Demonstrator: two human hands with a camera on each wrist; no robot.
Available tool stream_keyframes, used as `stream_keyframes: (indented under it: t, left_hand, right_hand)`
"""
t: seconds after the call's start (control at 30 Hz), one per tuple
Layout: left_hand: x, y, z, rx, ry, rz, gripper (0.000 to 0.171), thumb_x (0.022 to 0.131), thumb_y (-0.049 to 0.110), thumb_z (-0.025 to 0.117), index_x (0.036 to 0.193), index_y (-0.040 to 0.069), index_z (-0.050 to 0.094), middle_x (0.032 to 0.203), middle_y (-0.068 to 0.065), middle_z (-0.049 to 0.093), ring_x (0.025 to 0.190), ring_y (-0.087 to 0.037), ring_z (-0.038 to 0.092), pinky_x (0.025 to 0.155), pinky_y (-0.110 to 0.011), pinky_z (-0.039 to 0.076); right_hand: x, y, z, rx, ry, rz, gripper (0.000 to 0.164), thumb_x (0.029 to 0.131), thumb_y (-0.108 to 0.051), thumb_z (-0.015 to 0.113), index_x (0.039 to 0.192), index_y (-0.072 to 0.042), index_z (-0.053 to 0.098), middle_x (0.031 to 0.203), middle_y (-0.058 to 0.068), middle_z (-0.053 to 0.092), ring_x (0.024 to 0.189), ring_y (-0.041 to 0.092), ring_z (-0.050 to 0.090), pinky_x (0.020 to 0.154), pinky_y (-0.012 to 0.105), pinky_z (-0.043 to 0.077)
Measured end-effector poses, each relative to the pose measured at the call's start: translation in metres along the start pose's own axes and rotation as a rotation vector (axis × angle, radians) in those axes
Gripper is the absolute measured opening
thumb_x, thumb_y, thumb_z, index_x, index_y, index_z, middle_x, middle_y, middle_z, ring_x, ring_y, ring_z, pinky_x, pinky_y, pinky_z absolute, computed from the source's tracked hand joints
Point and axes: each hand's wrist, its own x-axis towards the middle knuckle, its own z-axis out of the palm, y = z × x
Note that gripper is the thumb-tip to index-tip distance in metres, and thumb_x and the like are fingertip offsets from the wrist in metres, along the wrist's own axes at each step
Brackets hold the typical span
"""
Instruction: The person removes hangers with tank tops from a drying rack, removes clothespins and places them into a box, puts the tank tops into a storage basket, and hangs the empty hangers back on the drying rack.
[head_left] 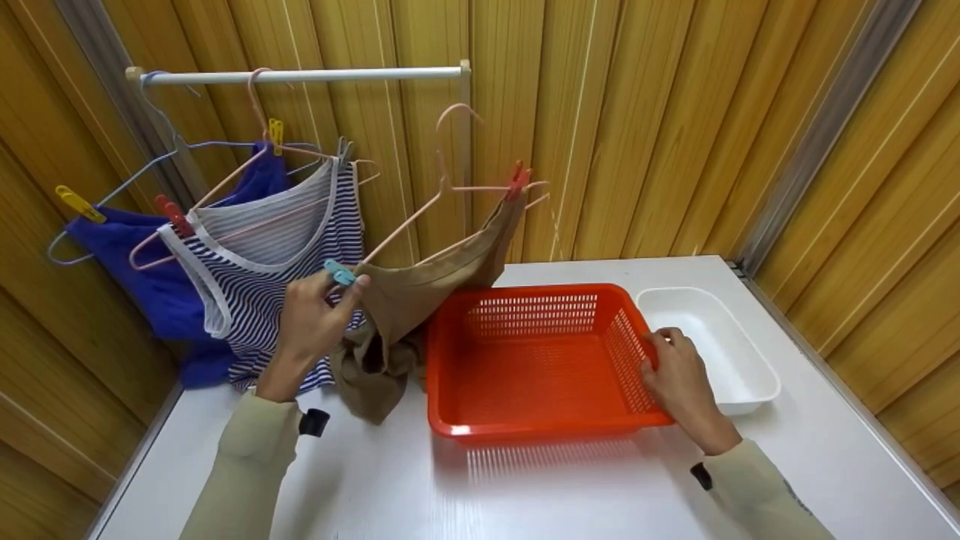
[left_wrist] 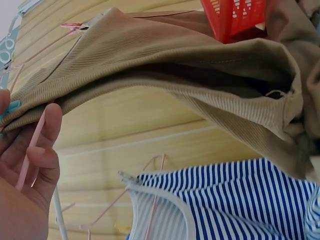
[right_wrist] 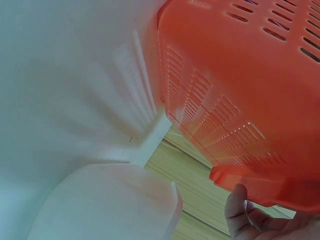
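Note:
My left hand (head_left: 311,319) pinches the near end of a pink hanger (head_left: 405,223), right by a teal clothespin (head_left: 340,272). Brown ribbed trousers (head_left: 427,289) hang from this hanger by their waistband, with a red clothespin (head_left: 517,180) at the far corner. In the left wrist view the waistband (left_wrist: 125,65) stretches away from the fingers, and the hanger's pink bar crosses the palm. My right hand (head_left: 679,379) grips the right rim of a red plastic basket (head_left: 525,431), bare inside. The right wrist view shows the basket tilted, its underside edge partly off the white table.
A white rail (head_left: 315,75) stands at the back left. From it hang a striped tank top (head_left: 262,300) on a pink hanger and a blue garment (head_left: 135,255) on a blue hanger, both pegged. A white tub (head_left: 720,352) sits right of the basket. Wood-patterned walls enclose the table.

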Motion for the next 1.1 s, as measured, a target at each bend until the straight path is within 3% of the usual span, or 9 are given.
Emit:
stream_keyframes:
  t: [0.1, 0.2, 0.37, 0.63, 0.8, 0.97, 1.1]
  left_hand:
    - [0.002, 0.002, 0.011, -0.006, -0.006, 0.051, 0.017, 0.088, 0.015, 0.073, 0.082, -0.001, 0.070, 0.075, -0.013, 0.071, 0.072, -0.024, 0.068, 0.066, -0.042, 0.057]
    - [0.002, 0.005, 0.021, -0.002, -0.021, 0.082, 0.019, 0.088, 0.017, 0.072, 0.078, 0.001, 0.067, 0.067, -0.010, 0.065, 0.062, -0.023, 0.061, 0.058, -0.037, 0.051]
    - [0.001, 0.011, 0.036, -0.025, -0.044, 0.099, 0.020, 0.088, 0.017, 0.072, 0.075, 0.004, 0.065, 0.064, -0.007, 0.062, 0.060, -0.019, 0.056, 0.055, -0.028, 0.045]
    - [-0.004, 0.025, 0.057, -0.108, -0.100, 0.138, 0.022, 0.090, 0.020, 0.070, 0.074, 0.007, 0.063, 0.063, -0.005, 0.057, 0.059, -0.015, 0.052, 0.055, -0.025, 0.042]
    - [-0.013, 0.029, 0.069, -0.165, -0.169, 0.107, 0.021, 0.092, 0.022, 0.069, 0.076, 0.010, 0.063, 0.066, -0.001, 0.060, 0.060, -0.010, 0.051, 0.055, -0.022, 0.043]
    - [-0.026, 0.025, 0.080, -0.171, -0.224, 0.062, 0.024, 0.093, 0.025, 0.068, 0.073, 0.013, 0.059, 0.062, 0.002, 0.051, 0.059, -0.009, 0.047, 0.054, -0.021, 0.039]
    - [-0.038, 0.021, 0.087, -0.200, -0.283, -0.010, 0.028, 0.094, 0.032, 0.066, 0.073, 0.015, 0.058, 0.063, 0.005, 0.048, 0.060, -0.011, 0.048, 0.053, -0.021, 0.038]
  right_hand:
    - [-0.001, 0.000, 0.001, 0.001, -0.005, 0.006, 0.035, 0.078, 0.004, 0.065, 0.112, 0.009, 0.066, 0.110, 0.029, 0.059, 0.096, 0.044, 0.058, 0.079, 0.056, 0.050]
    - [-0.002, 0.000, 0.002, 0.001, -0.012, 0.015, 0.034, 0.079, 0.002, 0.064, 0.113, 0.009, 0.065, 0.112, 0.029, 0.059, 0.097, 0.044, 0.057, 0.080, 0.056, 0.050]
    - [-0.003, -0.001, 0.002, 0.002, -0.016, 0.027, 0.035, 0.080, 0.002, 0.063, 0.114, 0.009, 0.065, 0.112, 0.029, 0.058, 0.097, 0.044, 0.057, 0.080, 0.056, 0.049]
    - [-0.001, -0.001, 0.002, -0.001, -0.006, 0.026, 0.035, 0.078, 0.004, 0.063, 0.113, 0.009, 0.065, 0.111, 0.028, 0.059, 0.097, 0.045, 0.057, 0.081, 0.055, 0.048]
    - [0.000, -0.001, 0.001, -0.007, 0.003, 0.018, 0.033, 0.079, 0.003, 0.063, 0.111, 0.009, 0.066, 0.110, 0.029, 0.059, 0.097, 0.045, 0.057, 0.078, 0.056, 0.049]
    - [0.000, -0.001, 0.001, -0.006, 0.003, 0.022, 0.035, 0.078, 0.003, 0.064, 0.112, 0.009, 0.066, 0.110, 0.028, 0.060, 0.097, 0.044, 0.057, 0.079, 0.056, 0.048]
    - [0.000, -0.001, 0.000, -0.007, -0.007, 0.032, 0.035, 0.079, 0.002, 0.063, 0.113, 0.008, 0.066, 0.110, 0.028, 0.059, 0.097, 0.044, 0.057, 0.081, 0.056, 0.048]
